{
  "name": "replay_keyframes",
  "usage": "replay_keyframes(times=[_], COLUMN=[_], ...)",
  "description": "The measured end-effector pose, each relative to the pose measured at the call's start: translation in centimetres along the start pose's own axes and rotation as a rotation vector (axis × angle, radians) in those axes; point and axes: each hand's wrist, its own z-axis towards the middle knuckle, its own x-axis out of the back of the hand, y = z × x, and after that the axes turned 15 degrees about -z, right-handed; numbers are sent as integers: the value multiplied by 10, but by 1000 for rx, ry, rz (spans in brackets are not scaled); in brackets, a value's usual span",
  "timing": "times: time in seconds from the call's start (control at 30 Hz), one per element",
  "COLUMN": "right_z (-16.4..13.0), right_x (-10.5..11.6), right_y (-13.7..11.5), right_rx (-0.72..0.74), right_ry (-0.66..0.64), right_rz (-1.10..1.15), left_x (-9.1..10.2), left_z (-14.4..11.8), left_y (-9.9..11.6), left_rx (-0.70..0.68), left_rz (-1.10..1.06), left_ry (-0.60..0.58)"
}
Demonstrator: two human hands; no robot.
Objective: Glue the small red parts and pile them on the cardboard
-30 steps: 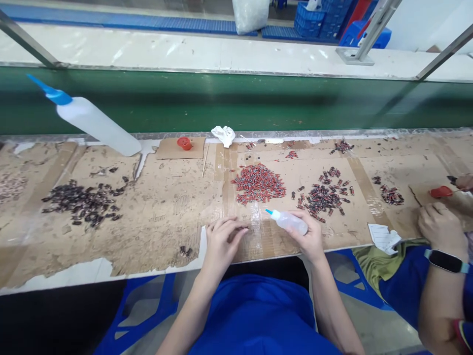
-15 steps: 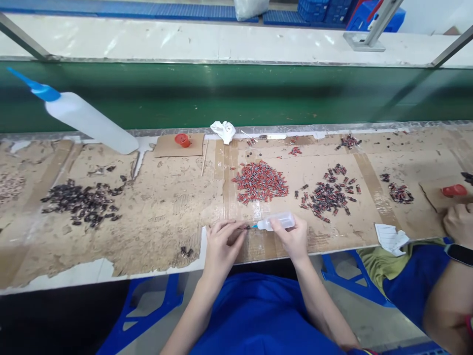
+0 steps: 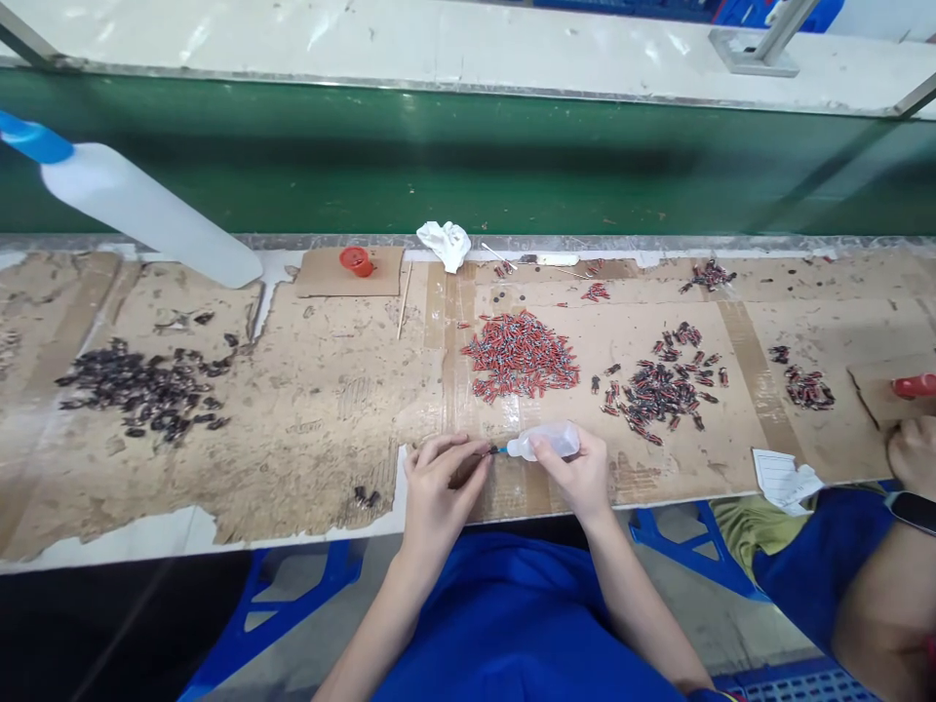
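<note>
My right hand [image 3: 577, 475] is closed around a small translucent squeeze bottle [image 3: 545, 442], which lies nearly level with its thin blue tip pointing left. That tip meets a tiny dark part [image 3: 491, 449] pinched between the thumb and fingers of my left hand [image 3: 445, 475]; the part is mostly covered by the fingertips. Beyond my hands is a heap of small red-and-silver pieces [image 3: 521, 356]. To its right lies a pile of dark parts with red pieces [image 3: 658, 390]. A few dark parts [image 3: 366, 497] lie left of my left hand.
Worn cardboard [image 3: 314, 429] covers the bench. A large white bottle [image 3: 146, 210] leans at the left, behind a heap of dark parts [image 3: 146, 390]. A red cap [image 3: 356, 260] and crumpled tissue [image 3: 445, 244] are at the back. At right, a co-worker's hand [image 3: 914, 453] rests near another red cap.
The head view has tilted down slightly, so the bench sits higher in the picture. The squeeze bottle has rolled or turned a little in my right hand; both hands keep their places.
</note>
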Motion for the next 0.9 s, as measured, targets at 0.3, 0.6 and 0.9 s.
replay_keyframes(times=[0.3, 0.6, 0.9], right_z=[-1, 1, 2], right_x=[1, 2, 1], right_y=[-2, -4, -4], right_rx=[-24, 1, -32], right_ry=[83, 50, 81], right_rz=[27, 42, 32], left_x=[0, -2, -2], left_z=[0, -1, -3], left_y=[1, 0, 3], left_rx=[35, 54, 24], left_rz=[18, -9, 1], left_ry=[2, 15, 19])
